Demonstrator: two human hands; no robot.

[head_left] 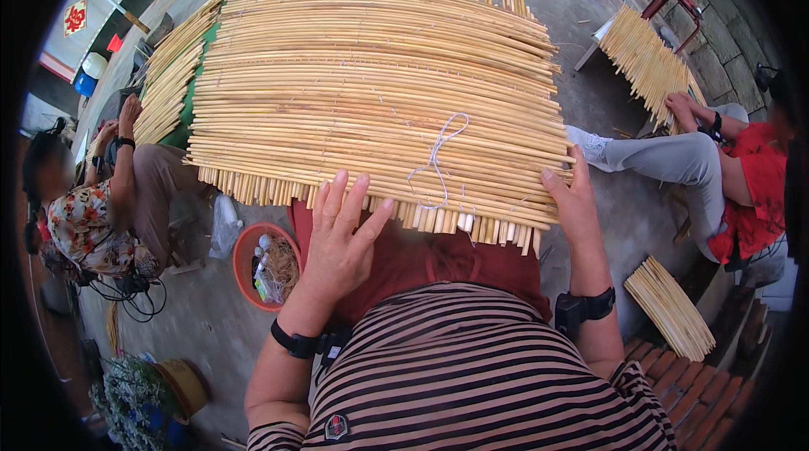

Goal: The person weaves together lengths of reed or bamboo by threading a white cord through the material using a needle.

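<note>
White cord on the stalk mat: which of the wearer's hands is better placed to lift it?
Probably the left hand: it lies nearer the white cord, while the right hand holds the stalk mat at its edge.

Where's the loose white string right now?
In the head view, the white string lies on the near right part of the stick mat, between the left hand and right hand.

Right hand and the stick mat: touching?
Touching. Head view: the right hand holds the stick mat at its right edge, thumb laid on top.
</note>
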